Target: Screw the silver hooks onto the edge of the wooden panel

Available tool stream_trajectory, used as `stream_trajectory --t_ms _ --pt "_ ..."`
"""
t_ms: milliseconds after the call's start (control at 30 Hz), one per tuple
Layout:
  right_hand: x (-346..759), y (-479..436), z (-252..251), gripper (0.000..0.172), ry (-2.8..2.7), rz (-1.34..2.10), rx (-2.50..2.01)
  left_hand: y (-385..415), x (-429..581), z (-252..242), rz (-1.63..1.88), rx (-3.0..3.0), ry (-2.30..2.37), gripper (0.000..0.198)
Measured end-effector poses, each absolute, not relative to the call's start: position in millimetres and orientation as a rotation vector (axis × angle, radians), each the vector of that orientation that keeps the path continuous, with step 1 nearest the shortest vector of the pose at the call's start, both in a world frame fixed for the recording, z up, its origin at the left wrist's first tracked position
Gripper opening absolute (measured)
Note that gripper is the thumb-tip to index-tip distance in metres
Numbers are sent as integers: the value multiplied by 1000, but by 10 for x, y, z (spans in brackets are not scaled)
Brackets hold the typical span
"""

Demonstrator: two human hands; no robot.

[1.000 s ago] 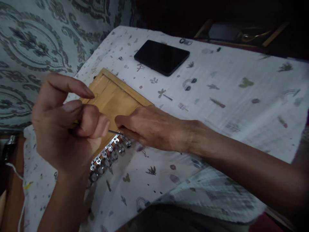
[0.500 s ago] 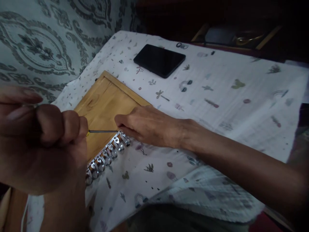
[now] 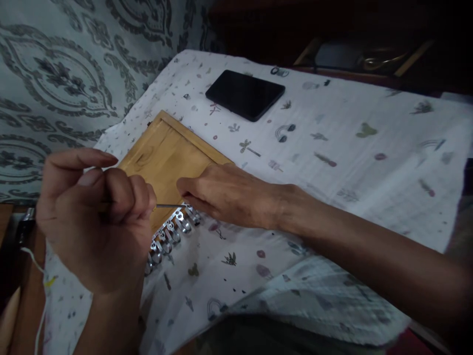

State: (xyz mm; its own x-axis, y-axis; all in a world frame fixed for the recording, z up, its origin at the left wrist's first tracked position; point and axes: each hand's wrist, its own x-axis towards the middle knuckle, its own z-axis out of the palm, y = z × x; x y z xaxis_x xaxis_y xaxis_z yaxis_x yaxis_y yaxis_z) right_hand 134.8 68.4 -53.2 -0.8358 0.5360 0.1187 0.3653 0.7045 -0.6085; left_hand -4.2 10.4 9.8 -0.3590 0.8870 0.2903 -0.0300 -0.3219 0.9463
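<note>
Fingers (image 3: 123,195) of the left hand (image 3: 92,222), in the head view, curl closely round a thin-shafted tool (image 3: 169,205), index finger lifted clear. The shaft reaches the row of metal loops (image 3: 173,232) along the near edge of a rimmed wooden panel (image 3: 158,150), which lies on patterned cloth (image 3: 318,118). The right hand (image 3: 236,197) rests at the panel's corner, fingers bent under; whether they pinch anything cannot be told. Behind, a dim wooden-edged compartment (image 3: 414,57) contains a gold-coloured curved object (image 3: 382,61) and something pale (image 3: 336,55).
</note>
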Motion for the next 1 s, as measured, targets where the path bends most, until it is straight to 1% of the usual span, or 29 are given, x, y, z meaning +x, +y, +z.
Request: stream_trajectory --t_ms 133,433,567,733,867,1000 --pt "1351 687 -554 20 -2616 839 -706 121 -21 74 1766 1352 1290 33" --pt "1352 683 -562 21 -2605 859 -701 117 -5 64 1728 1374 1325 36" --pt "1348 684 -542 23 -2628 869 -717 128 -4 91 1659 1372 1348 34" --pt "1349 684 -536 22 -2625 853 -704 108 5 64 1680 1427 1381 27" --pt "1353 686 -547 21 -2621 849 -703 28 51 41 1672 1478 1430 38" --pt "1347 692 -558 19 -2611 840 -689 -6 94 54 1697 1463 1487 36"
